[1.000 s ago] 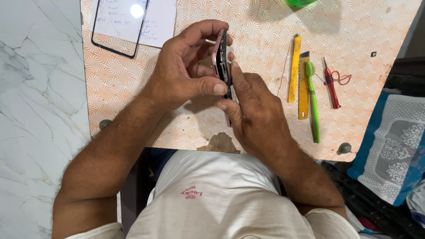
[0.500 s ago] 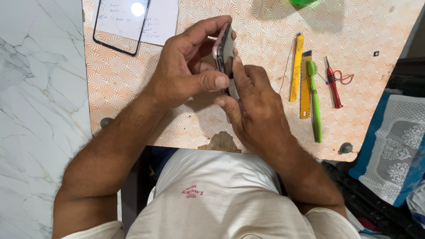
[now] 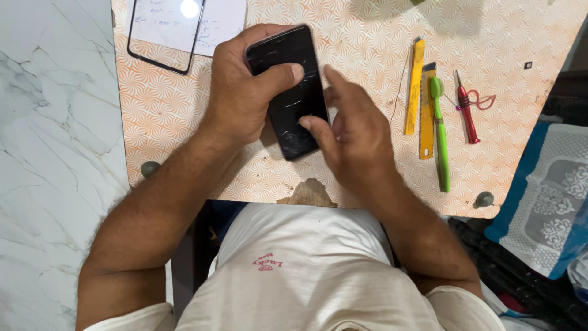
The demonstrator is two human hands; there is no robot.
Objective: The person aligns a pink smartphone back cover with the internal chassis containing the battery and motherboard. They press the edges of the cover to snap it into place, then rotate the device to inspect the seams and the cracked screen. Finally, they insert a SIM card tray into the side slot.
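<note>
A black smartphone (image 3: 293, 92) with a scratched, cracked screen faces up above the orange patterned table (image 3: 367, 37). My left hand (image 3: 242, 92) wraps its upper left side, thumb lying across the glass. My right hand (image 3: 352, 132) grips the phone's lower right edge, thumb on the bottom of the screen and fingers along the right side. Both hands hold the phone a little above the tabletop.
A loose black-framed screen glass (image 3: 165, 30) lies on white paper (image 3: 223, 21) at the table's far left. To the right lie a yellow pry tool (image 3: 414, 86), a yellow blade tool (image 3: 427, 113), a green-handled tool (image 3: 440, 132) and a red screwdriver (image 3: 467, 110). Blue patterned cloth (image 3: 548, 196) at right.
The phone was held on edge between both hands; now it is turned flat with its screen facing up. My right thumb has moved onto the lower glass.
</note>
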